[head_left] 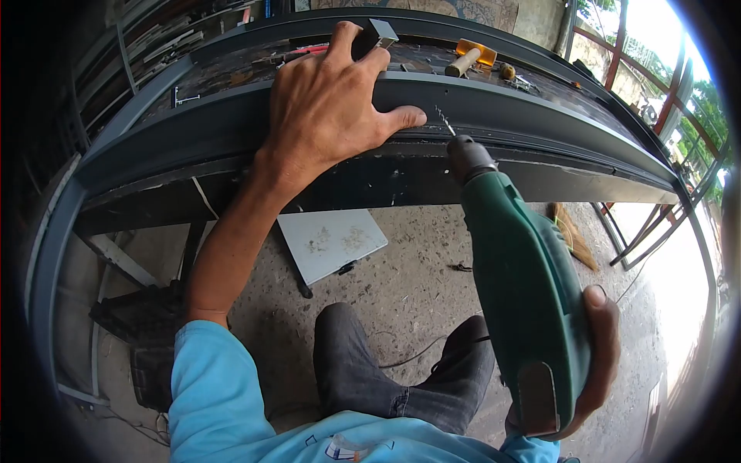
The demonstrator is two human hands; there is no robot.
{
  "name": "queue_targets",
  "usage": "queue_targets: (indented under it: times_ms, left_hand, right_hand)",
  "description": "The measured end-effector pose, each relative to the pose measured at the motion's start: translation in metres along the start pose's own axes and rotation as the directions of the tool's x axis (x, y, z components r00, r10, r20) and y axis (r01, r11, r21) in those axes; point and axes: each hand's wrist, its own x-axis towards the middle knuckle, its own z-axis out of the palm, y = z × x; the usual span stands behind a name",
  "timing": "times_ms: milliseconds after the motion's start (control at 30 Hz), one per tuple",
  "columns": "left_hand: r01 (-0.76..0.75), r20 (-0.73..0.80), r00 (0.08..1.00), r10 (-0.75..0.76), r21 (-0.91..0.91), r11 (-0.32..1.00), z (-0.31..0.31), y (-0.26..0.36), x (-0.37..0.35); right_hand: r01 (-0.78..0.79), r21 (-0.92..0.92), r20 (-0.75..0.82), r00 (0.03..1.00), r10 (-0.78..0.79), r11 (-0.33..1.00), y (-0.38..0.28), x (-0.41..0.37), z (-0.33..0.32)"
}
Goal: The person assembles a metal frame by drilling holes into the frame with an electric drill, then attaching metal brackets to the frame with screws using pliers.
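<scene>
My right hand (603, 359) is wrapped around the rear of a green power drill (521, 278). A thin twist bit (444, 121) sticks out of the drill's dark chuck (469, 157); its tip is near the face of a long dark grey metal profile (525, 102). Lying over the top edge of this profile, my left hand (328, 104) has its fingers around a short dark square metal piece (373, 38) with a shiny end. The left thumb reaches right along the profile's face. Much of the short piece is hidden by the fingers.
Behind the profile lie a wooden-handled mallet (465, 60) with an orange head and a small screw-like part (184, 98). Beneath the workbench edge (370, 184) are a white panel (332, 243), a black crate (137, 312) and a broom head (573, 235). A cable crosses the floor.
</scene>
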Motion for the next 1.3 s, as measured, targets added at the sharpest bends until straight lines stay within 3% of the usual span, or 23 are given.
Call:
queue_targets:
  times_ms: [67,100,167,200,233,333,733,833,1200,1300]
  left_hand:
    - [-0.028,-0.021,0.999,0.028,0.000,1.000,0.003,-0.002,-0.003]
    - [-0.054,-0.067,0.996,0.055,0.004,0.999,0.005,-0.003,-0.003]
    - [-0.072,-0.087,0.994,0.072,0.009,0.997,0.006,-0.006,-0.004]
    - [-0.068,-0.075,0.995,0.069,0.019,0.997,0.006,-0.006,-0.004]
    - [-0.073,-0.061,0.995,0.075,0.030,0.997,0.005,-0.006,-0.002]
    - [-0.061,-0.023,0.998,0.061,0.011,0.998,0.004,-0.005,0.000]
    - [-0.019,0.017,1.000,0.018,0.015,1.000,0.001,-0.003,0.001]
    - [-0.009,0.009,1.000,0.009,0.025,1.000,-0.001,-0.001,0.000]
    - [-0.032,-0.011,0.999,0.033,0.086,0.996,-0.002,0.000,0.000]
    - [-0.012,0.013,1.000,0.012,0.053,0.999,-0.001,0.000,0.000]
  right_hand:
    - [0.002,-0.091,0.046,0.999,0.002,0.996,-0.005,-0.006,-0.005]
    - [0.009,-0.014,0.092,0.996,-0.008,1.000,0.002,-0.008,-0.006]
    - [-0.091,-0.031,-0.140,0.986,0.086,0.995,0.003,-0.023,0.004]
    - [-0.132,0.120,-0.109,0.983,0.146,0.984,0.006,-0.028,0.002]
    - [-0.134,0.116,-0.122,0.981,0.148,0.984,0.009,-0.027,0.000]
    - [-0.061,0.007,-0.075,0.995,0.062,0.998,0.015,-0.024,0.000]
    - [0.021,0.031,-0.056,0.998,-0.020,0.999,0.009,-0.017,-0.003]
    - [0.033,0.034,-0.051,0.998,-0.031,0.999,-0.008,0.019,0.021]
    - [0.149,0.031,-0.028,0.989,-0.149,0.988,0.012,0.020,0.002]
    - [0.105,-0.015,0.083,0.991,-0.103,0.994,0.012,0.015,-0.009]
